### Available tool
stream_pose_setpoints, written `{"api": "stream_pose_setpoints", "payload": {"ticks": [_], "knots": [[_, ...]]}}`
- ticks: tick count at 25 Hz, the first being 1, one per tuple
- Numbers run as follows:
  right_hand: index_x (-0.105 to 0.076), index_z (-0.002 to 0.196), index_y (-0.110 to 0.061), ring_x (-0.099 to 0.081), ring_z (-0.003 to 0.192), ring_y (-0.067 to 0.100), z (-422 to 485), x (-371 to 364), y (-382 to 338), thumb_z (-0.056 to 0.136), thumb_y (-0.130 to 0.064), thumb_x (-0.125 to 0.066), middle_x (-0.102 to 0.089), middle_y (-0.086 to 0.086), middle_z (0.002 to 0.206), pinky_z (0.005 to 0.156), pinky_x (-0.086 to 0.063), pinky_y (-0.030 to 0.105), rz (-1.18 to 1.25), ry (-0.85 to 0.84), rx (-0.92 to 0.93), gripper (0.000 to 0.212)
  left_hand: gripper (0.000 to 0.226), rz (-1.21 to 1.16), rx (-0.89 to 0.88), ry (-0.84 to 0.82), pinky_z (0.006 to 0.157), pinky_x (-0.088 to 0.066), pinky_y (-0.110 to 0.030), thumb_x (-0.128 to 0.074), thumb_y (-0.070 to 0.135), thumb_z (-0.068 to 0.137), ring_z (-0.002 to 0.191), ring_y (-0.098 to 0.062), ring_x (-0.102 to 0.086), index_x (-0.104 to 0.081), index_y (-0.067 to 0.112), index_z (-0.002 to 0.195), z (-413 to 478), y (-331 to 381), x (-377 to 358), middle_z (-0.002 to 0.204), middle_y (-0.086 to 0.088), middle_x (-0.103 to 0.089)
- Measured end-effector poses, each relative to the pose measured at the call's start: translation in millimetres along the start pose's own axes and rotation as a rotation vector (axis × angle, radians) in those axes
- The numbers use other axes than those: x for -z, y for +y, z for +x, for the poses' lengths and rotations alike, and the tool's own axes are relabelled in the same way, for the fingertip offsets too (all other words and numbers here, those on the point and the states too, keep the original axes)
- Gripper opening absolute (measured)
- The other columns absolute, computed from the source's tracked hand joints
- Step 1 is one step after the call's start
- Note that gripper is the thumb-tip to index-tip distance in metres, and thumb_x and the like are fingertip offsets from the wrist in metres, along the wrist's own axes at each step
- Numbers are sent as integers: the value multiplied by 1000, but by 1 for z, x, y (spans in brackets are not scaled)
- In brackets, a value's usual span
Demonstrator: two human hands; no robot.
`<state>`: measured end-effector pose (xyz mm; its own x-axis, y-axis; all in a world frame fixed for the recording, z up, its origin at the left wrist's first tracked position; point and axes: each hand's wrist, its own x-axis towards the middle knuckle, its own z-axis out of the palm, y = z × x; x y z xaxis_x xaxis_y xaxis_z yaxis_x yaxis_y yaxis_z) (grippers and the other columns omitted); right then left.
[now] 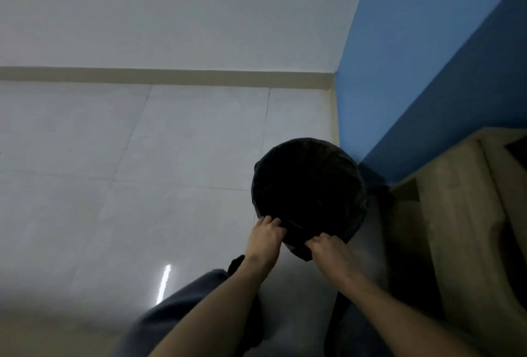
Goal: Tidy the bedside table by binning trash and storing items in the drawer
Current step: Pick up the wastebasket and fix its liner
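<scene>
A round bin lined with a black bag (pixel 309 185) stands on the tiled floor beside the blue wall. Its inside is too dark to make anything out. My left hand (pixel 265 238) pinches the bag's near rim on the left side. My right hand (pixel 330 251) grips the same near rim a little to the right, fingers curled over the black plastic. Both forearms reach in from the bottom of the head view. The bedside table's wooden side (pixel 456 214) rises at the right edge; its top and drawer are mostly out of view.
Pale glossy floor tiles (pixel 142 171) spread to the left, up to a beige skirting board (pixel 171 75) and a white wall. A blue wall (pixel 413 71) closes off the right. My legs in dark trousers (pixel 182 308) show at the bottom.
</scene>
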<state>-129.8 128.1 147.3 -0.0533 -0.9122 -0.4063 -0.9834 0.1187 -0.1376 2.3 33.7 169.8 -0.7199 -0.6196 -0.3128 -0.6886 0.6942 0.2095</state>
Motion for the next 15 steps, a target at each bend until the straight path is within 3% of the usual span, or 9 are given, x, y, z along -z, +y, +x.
{"api": "stream_pose_setpoints", "payload": {"ticks": [1,3,5,7,11,15], "knots": [[-65,50,-21,-58,44,12,-14,-1,-9,35,-13,-87,-63,-5,48,36,-40,22,-18,11,8,28,30,-6,2,-15,91,-42,-33,-48,9,91,105,-29,-54,-71,14,110,-15,2,-5,108,-8,-64],[-69,78,-9,-65,76,22,-40,-2,-25,70,-5,-68,-71,9,80,58,-48,30,40,-75,3,9,28,-7,-12,-46,89,-44,-34,-50,8,89,102,-29,-56,-73,12,105,-45,8,-14,105,-9,-66],[-62,102,-3,-58,101,29,-66,-13,-40,86,0,-43,-65,16,108,79,-45,37,64,-159,-25,25,25,-9,-26,-100,85,-46,-35,-53,6,84,97,-30,-59,-75,10,96,-73,16,-23,98,-10,-68],[-58,112,-4,-54,110,29,-90,-23,-57,89,-1,-38,-61,16,118,87,-43,38,78,-175,-54,30,21,8,-45,-153,81,-49,-35,-57,6,78,92,-30,-63,-75,10,87,-95,22,-34,91,-9,-70],[-52,121,-8,-47,117,29,-118,-31,-72,91,-4,-35,-56,13,125,95,-38,38,104,-164,-92,34,26,18,-28,-213,95,-41,-36,-50,7,88,109,-27,-54,-66,11,108,-117,31,-39,112,-9,-64],[-51,122,-11,-46,118,25,-123,2,-64,88,-7,-38,-56,8,126,97,-38,36,230,-24,-170,37,27,-67,9,-188,94,-42,-34,-49,18,88,114,-24,-52,-59,15,113,-107,44,-19,116,-6,-60]]}}
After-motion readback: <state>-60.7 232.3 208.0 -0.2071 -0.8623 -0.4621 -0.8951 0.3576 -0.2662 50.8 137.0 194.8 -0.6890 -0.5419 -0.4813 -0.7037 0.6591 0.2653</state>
